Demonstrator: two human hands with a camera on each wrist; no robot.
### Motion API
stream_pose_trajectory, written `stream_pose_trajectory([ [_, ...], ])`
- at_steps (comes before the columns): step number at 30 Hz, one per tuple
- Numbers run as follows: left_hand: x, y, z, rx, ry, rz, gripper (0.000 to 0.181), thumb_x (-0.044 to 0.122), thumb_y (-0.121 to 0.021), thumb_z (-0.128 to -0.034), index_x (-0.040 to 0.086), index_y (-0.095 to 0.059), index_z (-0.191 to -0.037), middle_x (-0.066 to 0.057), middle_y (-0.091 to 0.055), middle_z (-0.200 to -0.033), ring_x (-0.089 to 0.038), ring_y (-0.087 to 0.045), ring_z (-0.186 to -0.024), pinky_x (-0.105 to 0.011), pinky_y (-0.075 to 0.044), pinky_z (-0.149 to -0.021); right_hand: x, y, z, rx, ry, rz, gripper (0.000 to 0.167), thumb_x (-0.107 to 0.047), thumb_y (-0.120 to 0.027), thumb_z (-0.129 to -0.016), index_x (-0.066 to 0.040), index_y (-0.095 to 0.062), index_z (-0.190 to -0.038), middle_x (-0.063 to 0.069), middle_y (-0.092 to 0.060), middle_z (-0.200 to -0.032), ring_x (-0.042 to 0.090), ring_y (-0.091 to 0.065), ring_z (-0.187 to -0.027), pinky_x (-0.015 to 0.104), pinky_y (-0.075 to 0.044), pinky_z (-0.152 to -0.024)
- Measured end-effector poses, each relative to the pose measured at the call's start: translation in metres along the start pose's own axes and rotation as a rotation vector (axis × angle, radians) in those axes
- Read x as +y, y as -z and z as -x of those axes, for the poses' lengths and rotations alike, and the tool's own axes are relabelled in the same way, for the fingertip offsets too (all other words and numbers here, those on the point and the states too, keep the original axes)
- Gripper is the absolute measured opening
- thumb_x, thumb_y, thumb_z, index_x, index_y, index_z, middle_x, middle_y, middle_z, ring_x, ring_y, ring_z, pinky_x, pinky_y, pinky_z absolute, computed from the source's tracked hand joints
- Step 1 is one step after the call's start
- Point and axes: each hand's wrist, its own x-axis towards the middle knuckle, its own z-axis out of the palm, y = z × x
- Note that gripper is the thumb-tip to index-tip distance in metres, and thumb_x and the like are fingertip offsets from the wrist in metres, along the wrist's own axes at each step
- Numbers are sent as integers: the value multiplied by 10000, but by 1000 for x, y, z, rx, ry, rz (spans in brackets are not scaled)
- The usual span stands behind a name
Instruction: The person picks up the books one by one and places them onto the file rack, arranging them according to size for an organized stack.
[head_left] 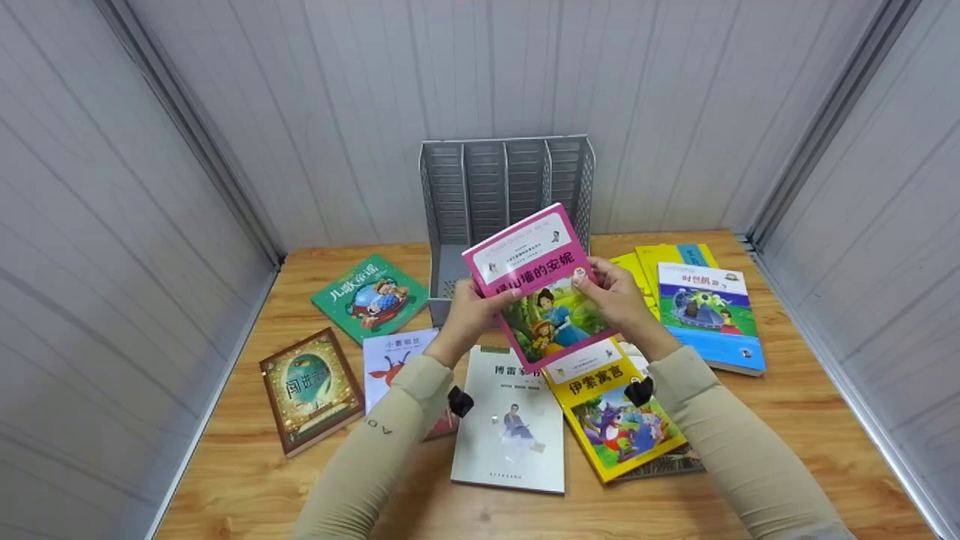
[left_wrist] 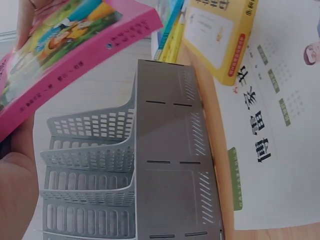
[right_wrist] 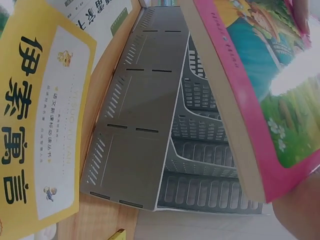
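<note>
A pink-bordered picture-cover book (head_left: pixel 541 285) is held up in both hands, tilted, in front of a grey file rack (head_left: pixel 507 187) with upright dividers. My left hand (head_left: pixel 471 315) grips its left edge, thumb on the cover. On the opposite edge, my right hand (head_left: pixel 619 297) pinches it with the thumb over the front. The left wrist view shows the book's pink spine (left_wrist: pixel 75 65); in the right wrist view its page edges (right_wrist: pixel 225 110) face the camera. Below it lie a white book (head_left: pixel 510 427) and a yellow book (head_left: pixel 619 420), the latter resting on another partly hidden book.
On the wooden table (head_left: pixel 225 487) at left lie a green book (head_left: pixel 371 298), a brown book (head_left: pixel 313 391) and a lilac book (head_left: pixel 390 352) partly under the left sleeve. To the right, a blue-and-white book (head_left: pixel 711 315) overlaps yellow ones (head_left: pixel 646 262). Pale panel walls enclose the table.
</note>
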Motion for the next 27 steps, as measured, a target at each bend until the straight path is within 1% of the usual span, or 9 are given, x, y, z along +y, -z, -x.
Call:
stream_pose_trajectory([
  [3,6,2,1,-12,-24,-8,447,217,-782,-1022,61,-659,-1422,-151,-779,-1318,-336,-790,-1152,-511,-643,-980,-3,0,-2,-17,15,-7,403,-212,-634,-1113,33,-614,-1433,-12,-709,-1003,152,-609,-890,228,-546,-778],
  [7,15,4,1,-8,-85,-37,415,180,-759,-1032,39,-667,-1412,-164,-777,-1320,-333,-789,-1153,-496,-641,-991,-6,0,-6,-28,33,-18,394,-176,-646,-1104,22,-612,-1443,1,-747,-1071,171,-635,-926,242,-574,-822],
  [10,21,7,1,-3,-116,-60,406,157,-750,-1033,32,-668,-1410,-169,-776,-1321,-327,-788,-1156,-488,-640,-994,-8,-1,-11,-41,51,-14,402,-139,-659,-1092,15,-610,-1460,69,-768,-1176,181,-659,-963,253,-590,-862],
  [13,27,10,2,5,-141,-88,414,148,-752,-1030,25,-665,-1416,-175,-772,-1329,-332,-784,-1164,-499,-637,-999,-12,-2,-14,-56,69,3,426,-139,-674,-1085,9,-603,-1478,164,-748,-1302,177,-679,-1018,249,-589,-902],
  [17,34,16,3,39,-159,-117,432,158,-766,-1026,37,-665,-1428,-166,-770,-1339,-337,-778,-1176,-522,-630,-1010,-15,-2,-20,-63,78,33,474,-178,-691,-1081,-6,-585,-1510,225,-698,-1410,175,-692,-1120,221,-582,-956],
  [21,41,24,2,82,-165,-127,416,148,-763,-1029,43,-675,-1421,-163,-775,-1330,-338,-778,-1176,-542,-626,-1013,-12,-1,-24,-63,78,62,486,-163,-675,-1088,14,-565,-1526,245,-663,-1454,227,-675,-1227,184,-565,-994],
  [25,44,30,0,152,-196,-169,383,134,-765,-1019,20,-707,-1381,-177,-788,-1290,-327,-790,-1138,-522,-641,-981,-6,0,-29,-63,80,99,479,-144,-648,-1099,60,-553,-1522,277,-644,-1459,320,-654,-1307,147,-538,-1013],
  [27,45,32,0,189,-219,-191,374,121,-765,-1015,3,-716,-1367,-189,-789,-1278,-332,-792,-1125,-513,-647,-966,-4,0,-30,-66,82,126,482,-154,-641,-1104,73,-550,-1519,288,-641,-1454,352,-646,-1327,148,-530,-1026],
])
